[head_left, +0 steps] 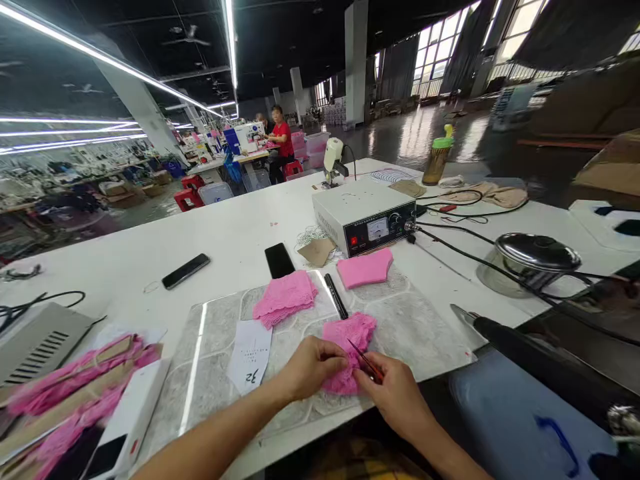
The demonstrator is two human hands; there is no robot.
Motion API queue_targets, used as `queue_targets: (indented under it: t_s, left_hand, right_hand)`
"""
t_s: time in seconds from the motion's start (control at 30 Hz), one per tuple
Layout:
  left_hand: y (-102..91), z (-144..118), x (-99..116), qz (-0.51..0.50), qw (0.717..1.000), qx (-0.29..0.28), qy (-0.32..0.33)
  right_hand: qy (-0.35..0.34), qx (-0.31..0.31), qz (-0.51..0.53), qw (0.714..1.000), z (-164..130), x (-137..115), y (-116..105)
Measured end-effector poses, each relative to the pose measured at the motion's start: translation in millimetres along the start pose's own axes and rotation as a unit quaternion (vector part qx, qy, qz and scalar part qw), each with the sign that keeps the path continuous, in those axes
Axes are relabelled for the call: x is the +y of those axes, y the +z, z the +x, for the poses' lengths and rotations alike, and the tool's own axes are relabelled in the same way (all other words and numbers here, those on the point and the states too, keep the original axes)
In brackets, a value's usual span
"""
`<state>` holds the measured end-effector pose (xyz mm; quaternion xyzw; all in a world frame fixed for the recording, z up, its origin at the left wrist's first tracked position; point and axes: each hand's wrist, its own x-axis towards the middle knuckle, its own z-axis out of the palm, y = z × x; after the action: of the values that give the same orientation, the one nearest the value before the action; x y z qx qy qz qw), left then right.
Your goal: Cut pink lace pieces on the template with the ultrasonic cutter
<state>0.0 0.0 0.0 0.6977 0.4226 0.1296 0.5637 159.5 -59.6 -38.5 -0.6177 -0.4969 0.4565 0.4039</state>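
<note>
A bunched piece of pink lace fabric [357,328] lies near the table's front edge. My left hand [313,370] pinches its left side between thumb and fingers. In my right hand [397,393] is a slim pointed tool [367,361] with a dark tip and an orange-red handle, its exact kind too small to tell. The tip lies over the lace. Beyond my left hand rests a folded stack of pink lace pieces [285,297], beside a handwritten paper slip [250,357]. A black marker [336,297] and a smooth pink fabric piece [366,268] lie farther back.
A grey tile-patterned mat [210,353] covers the front of the white table [240,240]. Behind it stand a control box [367,217] with cables and two phones [186,271]. At right are a lidded container [535,257] and a black-handled blade [465,317]. Pink bundles [75,373] lie left.
</note>
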Motion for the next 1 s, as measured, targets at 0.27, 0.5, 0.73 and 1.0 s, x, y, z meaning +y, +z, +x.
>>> queue_targets:
  t_s: [0.27,0.5,0.73,1.0]
  left_hand:
    - [4.8,-5,9,0.066,0.997,0.041,-0.012]
    - [9.8,-4,12,0.254,0.963,0.077,0.052]
    - [0.6,1,9,0.244,0.962,0.061,0.107]
    - [-11.0,12,-3,0.066,0.978,-0.006,0.196]
  right_hand:
    - [-0.005,-0.019,-0.005,1.0,1,-1,-4]
    - [-0.014,-0.048,0.001,0.999,6,2,-7]
    - [-0.062,-0.037,-0.001,0.997,6,2,-15]
    - [-0.05,0.056,0.085,0.994,16,9,-13]
